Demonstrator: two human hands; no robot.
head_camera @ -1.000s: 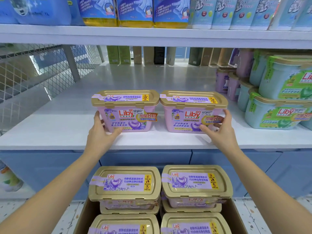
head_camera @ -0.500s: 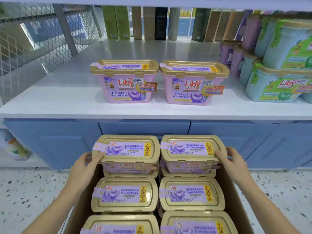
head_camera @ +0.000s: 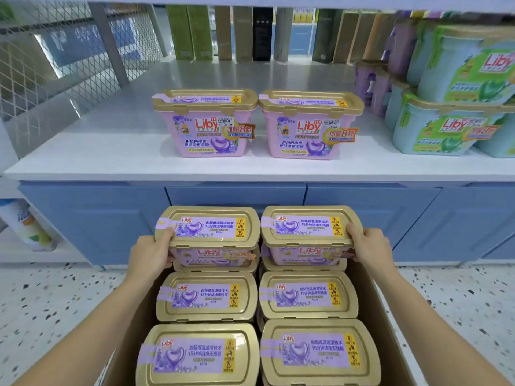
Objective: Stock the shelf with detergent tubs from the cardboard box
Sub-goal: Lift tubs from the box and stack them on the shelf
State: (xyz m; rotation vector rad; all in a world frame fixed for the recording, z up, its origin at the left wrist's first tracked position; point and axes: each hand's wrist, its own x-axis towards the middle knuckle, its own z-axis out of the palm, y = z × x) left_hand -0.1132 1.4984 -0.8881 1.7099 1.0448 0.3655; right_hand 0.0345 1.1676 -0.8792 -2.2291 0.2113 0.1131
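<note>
Your left hand (head_camera: 152,254) grips the left tub (head_camera: 207,232), your right hand (head_camera: 367,246) grips the right tub (head_camera: 309,229); fingers probably curl under the rims. Lift both level, clear the box (head_camera: 390,344), and set them on the shelf (head_camera: 97,151).

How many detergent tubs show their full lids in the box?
6: far-left in left hand, far-right in right hand, middle-left, middle-right, near-left, near-right. More lie beneath, partly hidden.

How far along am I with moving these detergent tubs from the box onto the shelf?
Done: two pink tubs stand side by side on the white shelf. In hand: your left hand grips the top left tub in the cardboard box, your right hand the top right tub. Left: those two, plus at least four more tubs visible lower in the box.
</note>
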